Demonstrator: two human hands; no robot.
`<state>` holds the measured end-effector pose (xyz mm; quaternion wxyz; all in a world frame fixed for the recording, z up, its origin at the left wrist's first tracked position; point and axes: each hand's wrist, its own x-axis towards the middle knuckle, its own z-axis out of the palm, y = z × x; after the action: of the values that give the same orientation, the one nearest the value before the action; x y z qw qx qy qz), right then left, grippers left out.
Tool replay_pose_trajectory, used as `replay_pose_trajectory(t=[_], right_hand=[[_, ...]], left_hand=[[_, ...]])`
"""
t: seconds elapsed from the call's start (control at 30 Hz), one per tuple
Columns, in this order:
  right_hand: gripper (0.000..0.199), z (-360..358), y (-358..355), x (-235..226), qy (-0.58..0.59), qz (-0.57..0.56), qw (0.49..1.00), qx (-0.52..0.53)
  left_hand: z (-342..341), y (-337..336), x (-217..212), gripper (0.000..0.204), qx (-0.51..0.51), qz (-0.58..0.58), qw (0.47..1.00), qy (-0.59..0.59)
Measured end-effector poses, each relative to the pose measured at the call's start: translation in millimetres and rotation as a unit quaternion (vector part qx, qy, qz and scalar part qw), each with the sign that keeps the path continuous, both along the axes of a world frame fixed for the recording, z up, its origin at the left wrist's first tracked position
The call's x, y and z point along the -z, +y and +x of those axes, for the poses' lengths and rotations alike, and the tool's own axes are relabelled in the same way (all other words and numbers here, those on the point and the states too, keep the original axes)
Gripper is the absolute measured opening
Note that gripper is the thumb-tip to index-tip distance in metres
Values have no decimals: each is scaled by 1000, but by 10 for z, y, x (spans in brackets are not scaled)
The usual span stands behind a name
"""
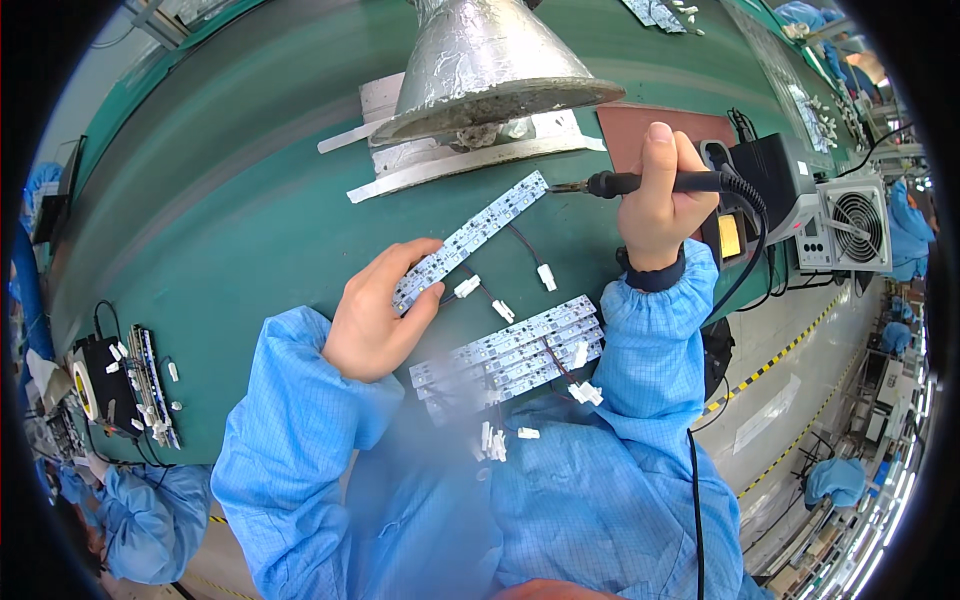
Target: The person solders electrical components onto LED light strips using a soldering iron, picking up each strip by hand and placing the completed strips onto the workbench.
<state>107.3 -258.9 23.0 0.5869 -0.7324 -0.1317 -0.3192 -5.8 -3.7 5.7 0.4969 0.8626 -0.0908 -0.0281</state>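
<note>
Iron tip close against the far end of a held strip

Left: on the green desk (270, 235), a row of strips (150, 385) lies beside a black box (105, 385). The left hand (375, 322) has its fingers closed around the near end of a pale circuit strip (482, 232), which slants up and right, short of the metal hood (490, 50). Leads with white connectors (545, 277) trail below it; a stack of strips (525, 345) lies nearer the body. Right: the right hand (660, 205) has its fingers wrapped round a soldering iron (612, 184); its tip meets or nearly meets the strip's far end, contact unclear.

Risks, judged: held only at one end, the strip could swivel under tip pressure and spoil a joint. A wandering tip might scorch a lead. The coiled cord (758, 200), if snagged, could tug the iron aside.
</note>
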Motion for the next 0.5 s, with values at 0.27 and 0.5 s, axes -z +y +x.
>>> replay_pose_trajectory(t=[0.27,0.5], right_hand=[[38,128,-157,-20,-62,85,990,94],[41,179,-164,-32,-65,74,985,144]], left_hand=[[23,-4,-6,36,-2,-5,1000,1],[16,55,19,33,-2,-24,1000,18]])
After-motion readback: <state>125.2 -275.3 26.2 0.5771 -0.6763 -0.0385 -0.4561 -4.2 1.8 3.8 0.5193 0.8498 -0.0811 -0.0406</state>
